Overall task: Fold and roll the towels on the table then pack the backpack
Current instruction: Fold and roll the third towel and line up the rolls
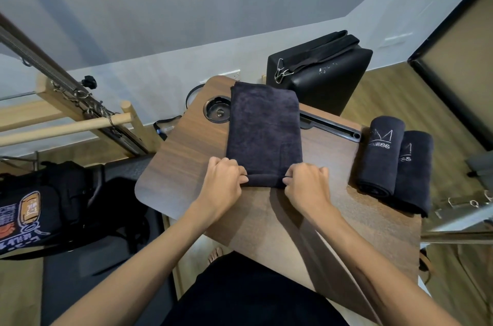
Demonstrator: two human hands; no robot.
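While two finished rolls wait at the right of the frame, a person bends over a wooden desk and starts rolling a third dark towel, which lies folded into a long strip in the centre of the picture, its far end reaching the desk's back edge. Both hands work the near end: the left hand and the right hand are curled over the first turn of cloth, fingers tucked around the small roll at either corner, gripping it rather than lying flat.

By its look the towel is soft, light terry, limp and not slippery; it will likely sag and loosen unless held at both ends of the roll, close to the edges, with even pressure so the roll stays straight. Nothing about it seems fragile.

At centre right, the two rolled towels lie side by side, touching, with white lettering on their upper faces. A black backpack with a bright printed patch sits at lower left, off the desk, apart from the towels. A black padded box with a strap and metal clips stands behind the desk, at top centre.
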